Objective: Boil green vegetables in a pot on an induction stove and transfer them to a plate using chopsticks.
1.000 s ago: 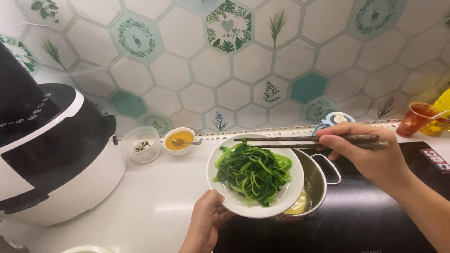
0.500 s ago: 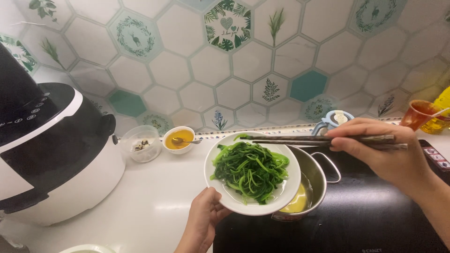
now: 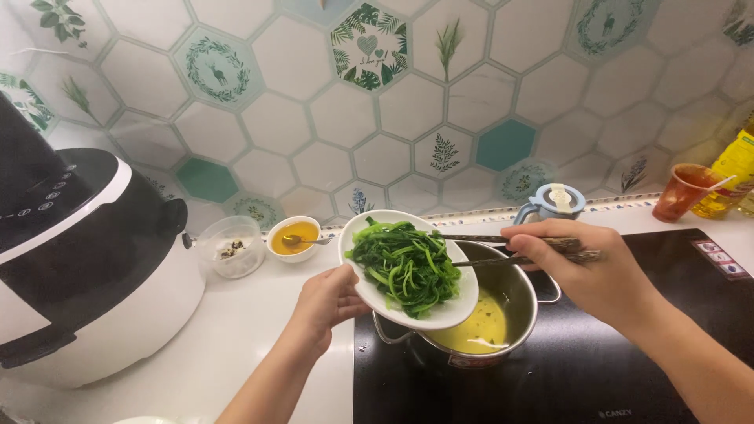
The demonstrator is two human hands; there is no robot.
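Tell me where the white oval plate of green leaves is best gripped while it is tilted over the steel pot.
Probably at the raised near-left rim, coming from the left, where the left hand grips it. The white oval plate slopes down to the right over the steel pot of yellow liquid, and the right hand works dark chopsticks across from the right, so that side is taken.

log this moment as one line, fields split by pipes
left hand: holds white plate of greens, tilted over steel pot | right hand: chopsticks at greens | pot: yellow liquid, on black cooktop
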